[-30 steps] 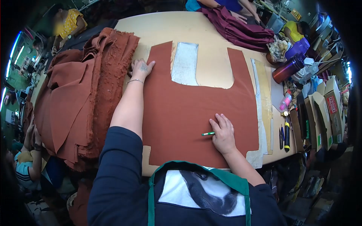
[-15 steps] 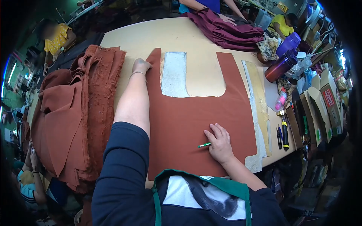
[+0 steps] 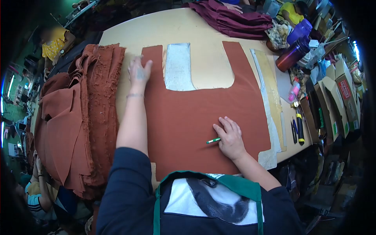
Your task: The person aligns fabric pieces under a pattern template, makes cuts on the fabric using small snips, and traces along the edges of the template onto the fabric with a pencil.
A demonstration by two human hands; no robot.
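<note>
A rust-brown cut fabric piece (image 3: 196,125) lies flat, with two straps reaching toward the far side and a curved cutout between them. Beside its left strap is my left hand (image 3: 139,72), open with the fingers apart. My right hand (image 3: 232,139) rests on the fabric, its fingers closed around a green pen (image 3: 213,140) whose end points left. A whitish pattern sheet (image 3: 178,66) shows through the cutout and also sticks out past the right edge of the fabric.
A tall stack of rust-brown fabric (image 3: 103,102) stands at the left of the table (image 3: 137,23). Maroon cloth (image 3: 231,21) lies at the far side near a person's hand. To the right are a dark tumbler (image 3: 291,54), a yellow-and-black cutter (image 3: 299,129) and cardboard boxes (image 3: 344,90).
My left hand has let go of the left strap, and its fingers have spread. The strap, bunched before, now lies flat and further left. My right hand keeps the pen on the fabric.
</note>
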